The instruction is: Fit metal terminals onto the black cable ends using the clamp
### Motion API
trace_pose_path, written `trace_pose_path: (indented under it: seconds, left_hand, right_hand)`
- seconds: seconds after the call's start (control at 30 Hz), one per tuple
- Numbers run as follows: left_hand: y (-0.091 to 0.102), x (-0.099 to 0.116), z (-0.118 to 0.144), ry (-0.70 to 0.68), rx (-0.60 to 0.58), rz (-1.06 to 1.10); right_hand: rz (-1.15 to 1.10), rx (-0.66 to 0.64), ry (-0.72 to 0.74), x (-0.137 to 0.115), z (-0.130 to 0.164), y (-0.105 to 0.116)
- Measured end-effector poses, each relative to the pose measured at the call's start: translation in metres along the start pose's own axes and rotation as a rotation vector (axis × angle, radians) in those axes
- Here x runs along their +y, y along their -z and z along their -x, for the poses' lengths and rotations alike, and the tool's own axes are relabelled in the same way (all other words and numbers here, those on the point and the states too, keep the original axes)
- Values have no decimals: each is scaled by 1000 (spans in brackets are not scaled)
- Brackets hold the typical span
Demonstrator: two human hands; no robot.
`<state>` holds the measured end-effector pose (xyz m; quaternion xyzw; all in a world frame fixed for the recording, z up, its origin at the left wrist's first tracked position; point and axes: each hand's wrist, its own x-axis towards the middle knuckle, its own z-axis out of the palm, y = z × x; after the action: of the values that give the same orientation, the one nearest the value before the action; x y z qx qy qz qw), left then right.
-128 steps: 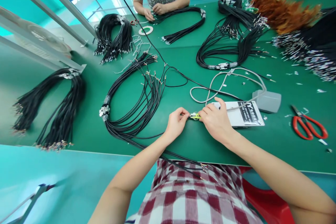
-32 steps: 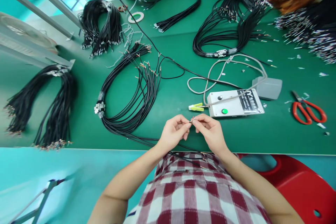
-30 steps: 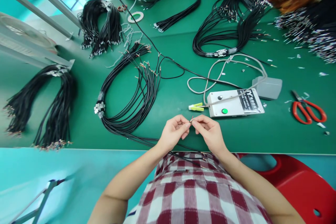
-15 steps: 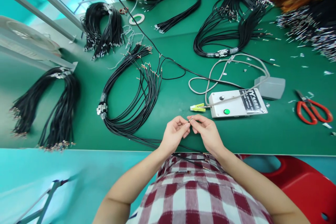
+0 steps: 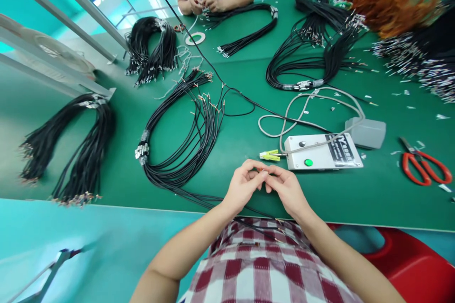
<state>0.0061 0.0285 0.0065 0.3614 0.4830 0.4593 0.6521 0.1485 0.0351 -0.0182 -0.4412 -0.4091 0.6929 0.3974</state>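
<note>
- Across the whole view runs the green table (image 5: 355,208), with a white tester box (image 5: 323,151) sitting on it. I'll place everything else off that box.
- Left of the box is a loose fan of black wires (image 5: 185,151), taped together at one spot. Tied bundles lie further left and well beyond the box.
- Far behind the box, a co-worker's hands (image 5: 206,4) are busy with their own bundle. They're well apart from this person's hands.
- Just in front of the box, a bit to its left, the left hand (image 5: 243,187) and right hand (image 5: 287,189) meet fingertip to fingertip. Both have the fingers curled in and thumb and forefinger pinched together.
- Touching the box's far right corner is a grey pedal (image 5: 366,132). Red scissors (image 5: 424,170) lie well to the right of the box.
- At the box's left end a yellow-green clip (image 5: 269,155) lies on the table, leaded to the box. Nothing is in it.
- Smallest bit is the wire end (image 5: 262,169), pinched between both hands' fingertips just below the clip. Its black wire (image 5: 199,196) trails away left along the table edge.
- My read is that this is the fiddly fingertip stage on the bare tip. I can't tell whether it's twisting or straightening.
- Going to the clip next would need one hand free to open it. The other would have to keep the tip steady.
</note>
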Motion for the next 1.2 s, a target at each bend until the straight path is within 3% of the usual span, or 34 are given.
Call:
trace_pose_path:
  seconds: [0.17,0.4,0.57,0.73,0.87,1.2]
  left_hand:
    - [2,-17,-1,19,84,60]
    - [6,-22,10,-203,203,-288]
    - [8,-18,5,-115,172,-217]
    - [9,-16,2,-116,119,-232]
    - [10,-15,4,-109,125,-190]
    - [6,-7,7,-98,127,-43]
  right_hand:
    - [232,61,188,-1,3,4]
    - [756,119,511,-3,12,14]
    - [1132,181,683,-9,22,22]
    - [1532,164,795,-26,16,10]
    - [1414,180,708,-30,10,8]
    - [584,132,277,-15,15,1]
